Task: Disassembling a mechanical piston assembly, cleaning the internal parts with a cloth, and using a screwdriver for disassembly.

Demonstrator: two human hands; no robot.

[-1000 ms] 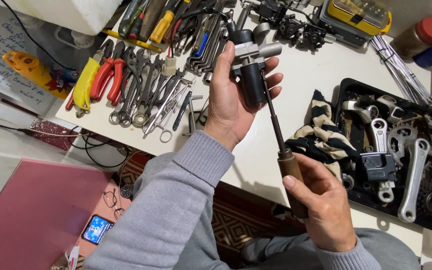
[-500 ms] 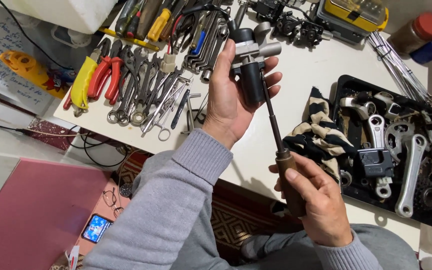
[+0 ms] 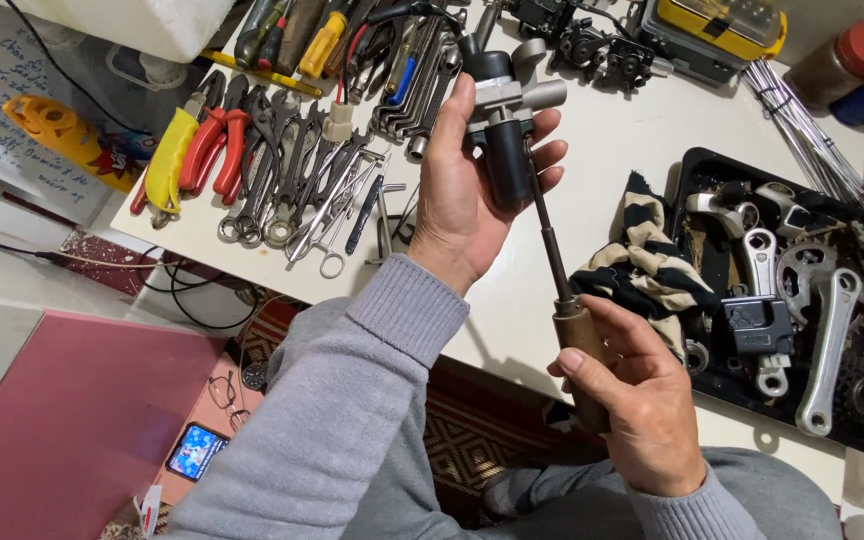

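My left hand (image 3: 467,190) grips a black and silver metal bicycle part (image 3: 505,125), held upright above the white table (image 3: 612,170). My right hand (image 3: 637,400) is wrapped around the brown wooden handle of a screwdriver (image 3: 564,300). The screwdriver's dark shaft slants up and left, and its tip meets the lower side of the part between my left fingers. Both arms wear grey sleeves.
Pliers, wrenches and scissors (image 3: 272,170) lie in rows at the table's left. A black tray (image 3: 792,300) with cranks and wrenches sits at the right, a striped rag (image 3: 647,265) beside it. A yellow case (image 3: 727,25), spokes (image 3: 807,130) and jars (image 3: 837,60) stand behind. A pink surface (image 3: 62,410) lies below left.
My right hand has shifted slightly right and down on the screwdriver handle. The left hand keeps the part in the same place.
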